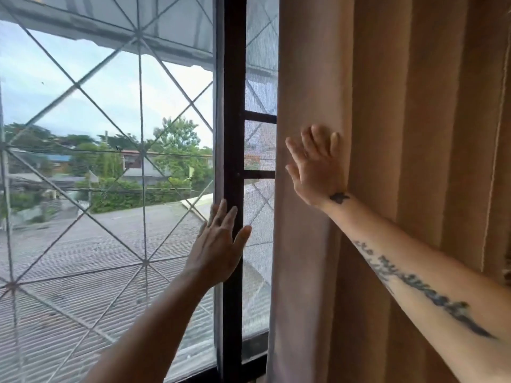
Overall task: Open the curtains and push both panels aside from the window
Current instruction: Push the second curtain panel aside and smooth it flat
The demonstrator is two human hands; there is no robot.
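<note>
The right hand [318, 164] lies flat, fingers spread, against the curtain [387, 134] bunched right of the window [110, 161]. The left hand [218, 244], fingers loosely splayed, is raised before the dark frame [234, 92], holding nothing. Contact there is unclear.

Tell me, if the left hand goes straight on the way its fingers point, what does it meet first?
Probably the dark window frame. The left hand points up along it, fingers open and already overlapping it, though depth is unclear.
</note>
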